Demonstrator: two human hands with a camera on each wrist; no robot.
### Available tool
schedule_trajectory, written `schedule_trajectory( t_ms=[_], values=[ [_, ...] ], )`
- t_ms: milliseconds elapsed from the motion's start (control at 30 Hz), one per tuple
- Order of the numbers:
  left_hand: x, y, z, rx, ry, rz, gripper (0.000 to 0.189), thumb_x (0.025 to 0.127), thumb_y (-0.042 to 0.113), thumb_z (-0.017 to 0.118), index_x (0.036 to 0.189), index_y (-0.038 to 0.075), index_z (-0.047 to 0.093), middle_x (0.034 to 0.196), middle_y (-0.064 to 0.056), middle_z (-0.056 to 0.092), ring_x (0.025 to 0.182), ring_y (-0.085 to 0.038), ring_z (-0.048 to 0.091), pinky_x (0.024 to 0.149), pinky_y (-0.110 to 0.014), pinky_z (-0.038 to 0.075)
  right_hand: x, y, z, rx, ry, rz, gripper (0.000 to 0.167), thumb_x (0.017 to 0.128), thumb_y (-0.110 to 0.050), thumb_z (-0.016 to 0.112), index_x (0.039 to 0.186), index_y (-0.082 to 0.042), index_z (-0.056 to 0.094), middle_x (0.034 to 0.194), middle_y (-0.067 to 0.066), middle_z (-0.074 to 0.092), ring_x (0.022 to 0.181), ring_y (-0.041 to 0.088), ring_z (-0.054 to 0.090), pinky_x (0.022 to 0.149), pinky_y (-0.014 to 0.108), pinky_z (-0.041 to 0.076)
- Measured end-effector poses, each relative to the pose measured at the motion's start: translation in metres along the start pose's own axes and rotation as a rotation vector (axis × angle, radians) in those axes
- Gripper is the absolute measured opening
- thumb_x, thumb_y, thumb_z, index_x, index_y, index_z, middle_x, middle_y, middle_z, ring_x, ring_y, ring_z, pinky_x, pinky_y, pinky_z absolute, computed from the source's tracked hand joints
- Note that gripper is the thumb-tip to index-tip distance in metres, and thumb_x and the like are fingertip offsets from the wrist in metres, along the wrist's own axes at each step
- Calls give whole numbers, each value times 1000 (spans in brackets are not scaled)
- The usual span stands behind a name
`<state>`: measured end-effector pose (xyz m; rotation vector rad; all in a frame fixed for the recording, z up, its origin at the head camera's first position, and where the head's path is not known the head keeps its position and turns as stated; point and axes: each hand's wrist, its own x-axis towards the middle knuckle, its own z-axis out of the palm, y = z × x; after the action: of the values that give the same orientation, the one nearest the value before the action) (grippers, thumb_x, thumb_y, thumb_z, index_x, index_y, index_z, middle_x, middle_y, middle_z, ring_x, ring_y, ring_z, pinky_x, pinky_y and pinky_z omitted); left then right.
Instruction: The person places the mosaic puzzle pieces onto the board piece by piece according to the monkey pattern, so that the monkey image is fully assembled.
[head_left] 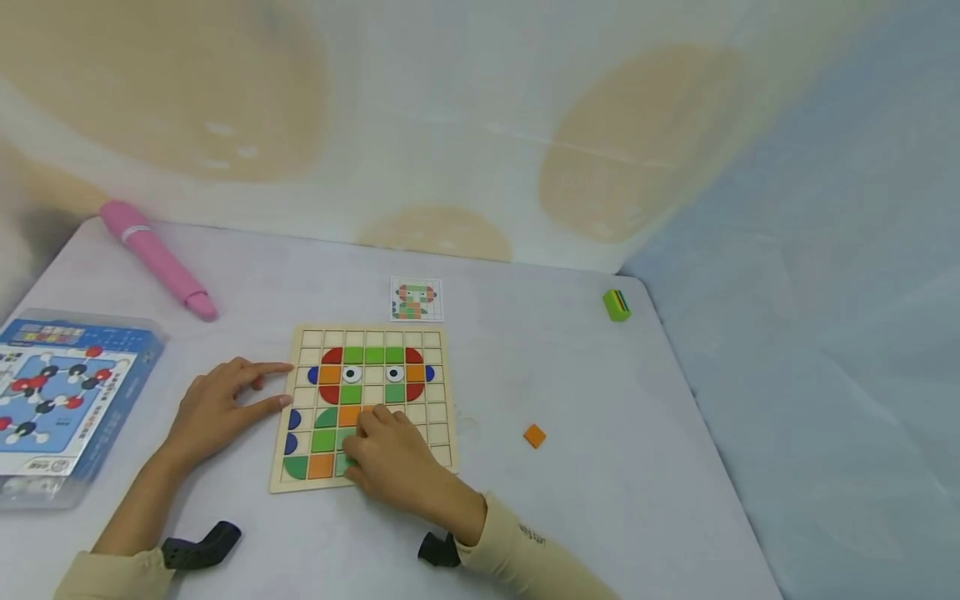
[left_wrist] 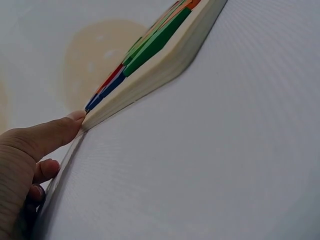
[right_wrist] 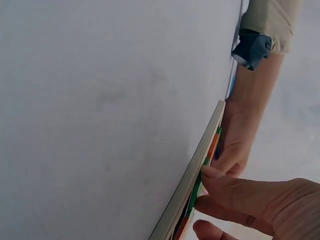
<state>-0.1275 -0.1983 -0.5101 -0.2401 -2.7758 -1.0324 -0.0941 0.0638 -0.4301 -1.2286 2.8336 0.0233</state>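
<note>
A wooden grid board (head_left: 437,455) lies on the table with coloured tiles set in its squares, among them two eye tiles (head_left: 352,374). Thumb and index finger of my left hand (head_left: 217,408) are stretched out and touch the board's left edge. My right hand (head_left: 397,458) is over the lower middle of the board, its fingers bent and partly hiding the tiles there. In the right wrist view its thumb and index finger pinch a green tile (right_wrist: 195,192) near the board's front edge. Behind the board lies a small pattern card (head_left: 417,312) showing a similar picture.
A loose orange tile (head_left: 535,436) lies right of the board. A small stack of green and other coloured tiles (head_left: 617,306) is at the back right. A pink pen-shaped object (head_left: 161,262) and a blue boxed set (head_left: 67,400) lie on the left.
</note>
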Motion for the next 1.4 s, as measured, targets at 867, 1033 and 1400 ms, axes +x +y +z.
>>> schedule_trajectory(
  t_ms=[867, 1033, 1400],
  values=[
    [-7, -3, -6, -3, 19, -8, 49, 86, 41, 75, 128, 17, 66, 87, -3, 52, 79, -19, 39, 71, -41, 24, -140, 134, -3, 83, 254, 593, 28, 71, -14, 89, 90, -1, 75, 89, 7, 61, 85, 24, 54, 76, 39, 44],
    [-5, -3, -5, -9, 13, -8, 50, 87, 41, 75, 129, 17, 66, 87, -3, 52, 79, -19, 39, 72, -41, 24, -136, 130, -5, 90, 255, 552, 21, 72, -12, 87, 86, 0, 76, 88, 5, 61, 85, 23, 53, 79, 40, 44],
    [1, -3, 4, -22, -7, -7, 49, 87, 43, 74, 128, 18, 66, 86, -3, 52, 81, -19, 40, 73, -42, 25, -65, 62, -12, 94, 171, 165, 23, 79, -30, 82, 91, -11, 78, 89, -4, 58, 88, 13, 49, 86, 32, 43]
  ],
)
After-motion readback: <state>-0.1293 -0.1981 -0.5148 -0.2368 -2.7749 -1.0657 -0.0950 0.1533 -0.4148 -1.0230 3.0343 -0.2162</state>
